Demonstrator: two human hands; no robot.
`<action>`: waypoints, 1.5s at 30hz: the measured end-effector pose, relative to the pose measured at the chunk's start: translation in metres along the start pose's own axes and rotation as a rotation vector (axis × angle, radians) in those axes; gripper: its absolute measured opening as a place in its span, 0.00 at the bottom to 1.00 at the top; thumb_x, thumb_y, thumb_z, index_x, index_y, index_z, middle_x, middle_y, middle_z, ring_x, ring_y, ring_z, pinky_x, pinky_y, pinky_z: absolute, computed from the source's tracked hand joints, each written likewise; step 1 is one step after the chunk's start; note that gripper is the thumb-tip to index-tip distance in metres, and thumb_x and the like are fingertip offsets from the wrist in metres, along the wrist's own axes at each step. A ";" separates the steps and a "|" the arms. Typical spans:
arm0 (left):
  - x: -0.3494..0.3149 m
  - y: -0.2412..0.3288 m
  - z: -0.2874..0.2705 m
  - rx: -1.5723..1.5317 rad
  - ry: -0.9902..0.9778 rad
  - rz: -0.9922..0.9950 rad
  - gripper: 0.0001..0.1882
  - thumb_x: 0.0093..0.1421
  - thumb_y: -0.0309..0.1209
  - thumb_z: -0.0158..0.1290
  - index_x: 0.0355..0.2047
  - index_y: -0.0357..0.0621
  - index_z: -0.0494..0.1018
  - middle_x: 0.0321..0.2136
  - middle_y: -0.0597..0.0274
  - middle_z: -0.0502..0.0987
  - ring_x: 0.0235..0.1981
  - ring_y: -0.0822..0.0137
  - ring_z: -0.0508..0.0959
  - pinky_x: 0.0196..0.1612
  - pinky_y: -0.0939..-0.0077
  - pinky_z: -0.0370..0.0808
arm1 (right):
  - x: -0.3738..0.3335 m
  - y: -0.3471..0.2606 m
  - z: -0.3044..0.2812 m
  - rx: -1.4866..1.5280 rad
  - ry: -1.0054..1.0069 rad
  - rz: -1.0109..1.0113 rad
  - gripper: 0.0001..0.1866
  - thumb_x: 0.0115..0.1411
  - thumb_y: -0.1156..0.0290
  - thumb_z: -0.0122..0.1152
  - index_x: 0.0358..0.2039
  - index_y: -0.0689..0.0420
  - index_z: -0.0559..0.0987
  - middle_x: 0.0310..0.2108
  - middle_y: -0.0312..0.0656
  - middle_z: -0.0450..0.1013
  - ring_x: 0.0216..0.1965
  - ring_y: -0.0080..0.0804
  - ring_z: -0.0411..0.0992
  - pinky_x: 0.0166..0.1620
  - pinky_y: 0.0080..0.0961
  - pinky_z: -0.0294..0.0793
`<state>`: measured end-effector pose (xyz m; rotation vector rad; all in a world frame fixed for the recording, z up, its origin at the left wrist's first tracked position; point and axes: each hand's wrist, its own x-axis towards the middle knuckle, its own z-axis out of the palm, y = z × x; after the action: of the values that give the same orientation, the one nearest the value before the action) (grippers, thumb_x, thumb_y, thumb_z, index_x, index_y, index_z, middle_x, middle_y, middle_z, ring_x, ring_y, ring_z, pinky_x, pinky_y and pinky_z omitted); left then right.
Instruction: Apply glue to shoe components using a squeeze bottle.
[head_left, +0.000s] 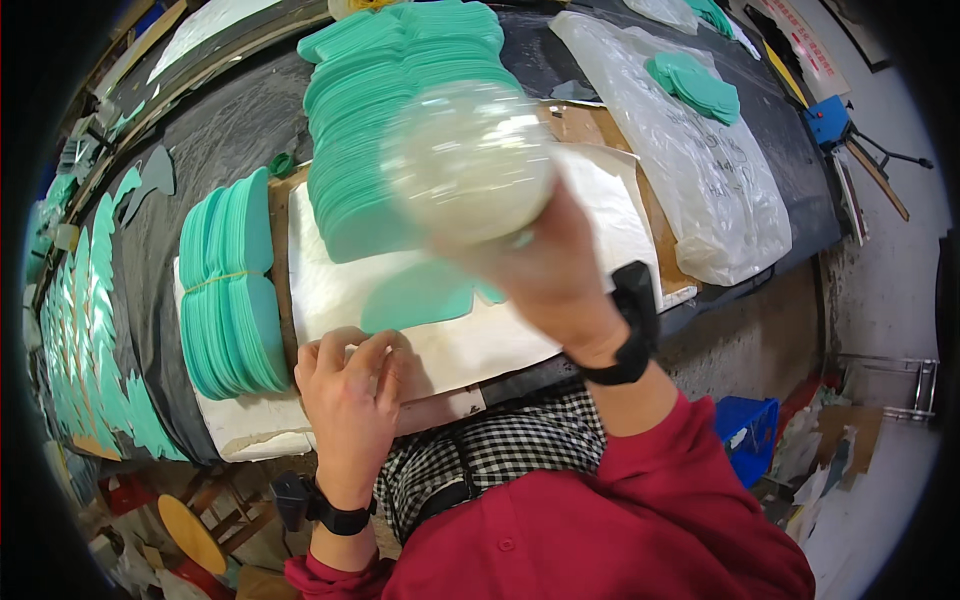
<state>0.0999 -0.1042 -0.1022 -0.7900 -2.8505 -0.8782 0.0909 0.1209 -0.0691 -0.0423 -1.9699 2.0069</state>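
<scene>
My right hand, smeared by motion, grips a round, whitish translucent object with a shiny surface; its exact kind is too blurred to tell. It is held above the white sheet, in front of a tall stack of green foam sheets. Below it, a flat green foam piece with rounded edges lies on the white sheet. My left hand rests on the sheet's near edge beside that piece, fingers bent and somewhat apart, with nothing visible in them.
A banded bundle of green foam pieces stands at left. Green offcut strips lie along the far left. A clear plastic bag with several green pieces on it lies at right. A blue crate sits below the table.
</scene>
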 end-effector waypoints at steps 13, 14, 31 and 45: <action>0.029 -0.016 0.002 -0.015 -0.037 -0.100 0.11 0.61 0.27 0.57 0.44 0.39 0.79 0.38 0.56 0.75 0.42 0.54 0.72 0.47 0.63 0.69 | -0.047 -0.014 -0.067 -0.091 0.422 -0.042 0.27 0.52 0.84 0.74 0.53 0.63 0.76 0.48 0.42 0.77 0.48 0.33 0.77 0.53 0.30 0.78; 0.031 -0.018 0.003 -0.006 -0.037 -0.102 0.11 0.61 0.27 0.57 0.44 0.39 0.79 0.38 0.56 0.75 0.42 0.54 0.72 0.47 0.63 0.69 | -0.051 -0.014 -0.057 -0.180 0.353 -0.071 0.27 0.52 0.83 0.74 0.53 0.63 0.76 0.47 0.42 0.78 0.45 0.31 0.78 0.50 0.28 0.78; 0.048 -0.031 0.003 -0.334 -0.249 -0.293 0.14 0.56 0.25 0.53 0.43 0.34 0.77 0.36 0.53 0.77 0.39 0.58 0.76 0.46 0.66 0.73 | -0.051 -0.016 -0.115 0.555 0.520 -0.136 0.28 0.63 0.66 0.67 0.61 0.61 0.71 0.60 0.47 0.71 0.62 0.39 0.68 0.67 0.42 0.65; 0.030 0.004 0.008 0.012 -0.234 -0.097 0.25 0.44 0.33 0.64 0.43 0.42 0.73 0.41 0.54 0.73 0.46 0.50 0.72 0.47 0.54 0.68 | -0.080 -0.009 -0.127 0.670 0.653 -0.121 0.35 0.58 0.74 0.70 0.65 0.56 0.66 0.56 0.46 0.72 0.58 0.40 0.70 0.63 0.42 0.69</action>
<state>0.0770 -0.0834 -0.1010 -0.8090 -3.1176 -0.8298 0.1997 0.2234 -0.0819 -0.3561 -0.8507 2.1053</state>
